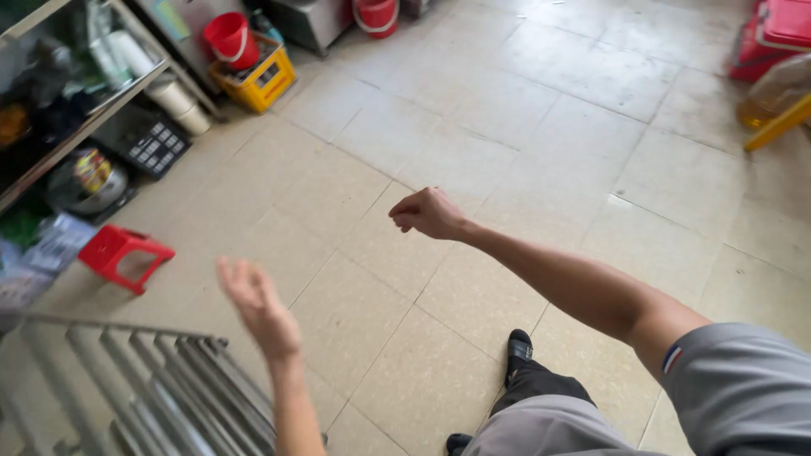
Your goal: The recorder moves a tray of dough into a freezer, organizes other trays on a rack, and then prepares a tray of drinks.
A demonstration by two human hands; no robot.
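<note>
Right hand (429, 213): curled into a loose fist, empty, arm stretched out across the view over the tiled floor (524, 135), nothing touching it. Left hand (258, 306): motion-blurred, fingers look extended and roughly flat, nothing visibly gripped; can't tell more through the blur. Both hands are in the air, well apart from each other. Nearest thing to the left hand is a metal rack (160, 380) of parallel grey bars, just below and to its left at the bottom edge of the view; hand looks close to the rack's top corner, but contact can't be confirmed. Further left of the left hand, a small red plastic stool (122, 253) stands on the floor. Beyond the stool, a metal shelf unit (76, 127) runs along the left edge, packed with pots, bags and a stack of pale cups; contents mostly too cluttered to tell. Far ahead of the left hand, a yellow crate (258, 80) sits on the floor with a red bucket (230, 38) just behind it; a second red bucket (376, 15) is further along at the top edge. Below the right arm: the person's grey trousers and black shoe (519, 348) on the tiles. Far ahead and right of the right hand, a red container (777, 38) at the top right corner, with a yellow bar (777, 125) just beneath it.
</note>
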